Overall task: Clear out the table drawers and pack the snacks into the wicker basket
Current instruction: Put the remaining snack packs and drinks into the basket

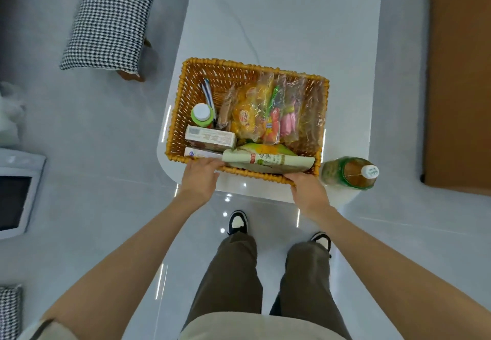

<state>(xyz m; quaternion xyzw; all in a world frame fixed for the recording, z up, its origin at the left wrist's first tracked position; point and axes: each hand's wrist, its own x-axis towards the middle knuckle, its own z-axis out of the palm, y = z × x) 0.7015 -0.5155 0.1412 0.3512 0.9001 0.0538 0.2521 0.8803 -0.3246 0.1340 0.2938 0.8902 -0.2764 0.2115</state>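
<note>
A wicker basket [183,92] stands on the near end of the white table [292,34]. Inside lie clear bags of yellow and pink snacks [263,111], a green-capped bottle [202,115], pens [207,92] and small boxes [210,137]. A green and cream snack packet [268,160] lies across the basket's near edge. My left hand [199,180] holds the packet's left end at the rim. My right hand [308,192] grips its right end over the near rim. A tea bottle [348,172] stands on the table just right of the basket.
A houndstooth stool [109,29] stands on the floor to the left of the table. A brown panel [459,79] lies at the right. A white device with a dark screen [16,193] is at the far left. My legs and shoes are below the table edge.
</note>
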